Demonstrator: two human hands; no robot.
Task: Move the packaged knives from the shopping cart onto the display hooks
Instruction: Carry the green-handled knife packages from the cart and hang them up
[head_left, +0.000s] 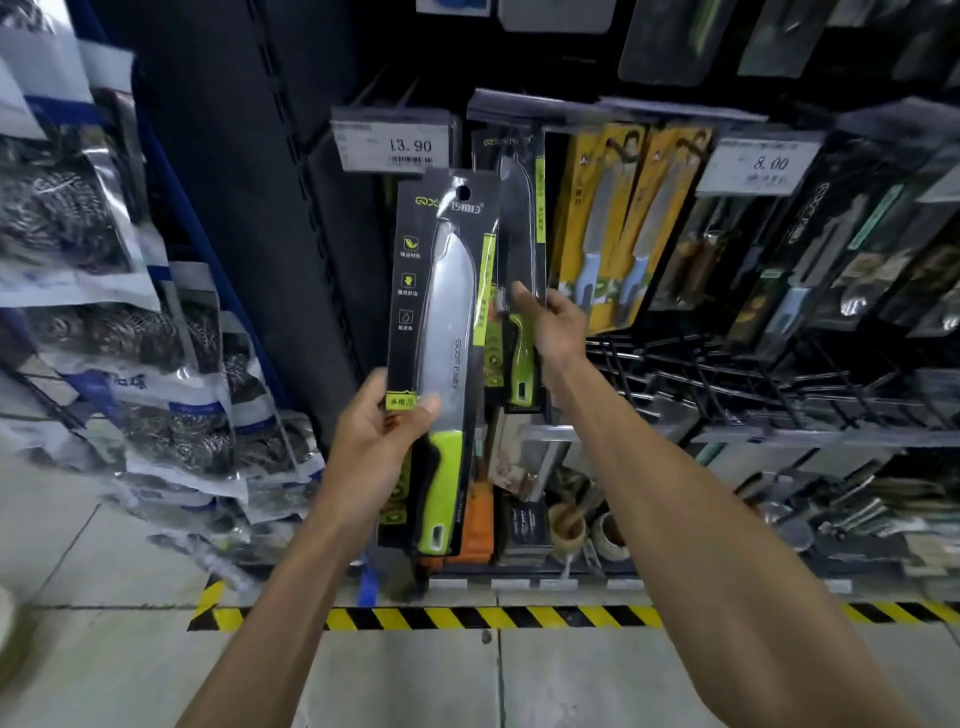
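The rack (249, 234) before me carries rows of hooks (670, 364); yellow knife packs (608, 223) and dark packs (826, 244) hang from them under price tags (400, 148). On the bottom shelf (519, 571) stand two mortars (569, 525) beside an orange box (480, 519). The tiled floor (130, 649) bears striped tape (467, 618) along the shelf's foot. Bagged scourers (78, 218) hang at my left.

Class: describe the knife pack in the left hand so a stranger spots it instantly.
On the display wall, find the 13.90 price tag. Below it, the left hand holds a black knife pack, broader-bladed than the neighbouring green-handled pack.
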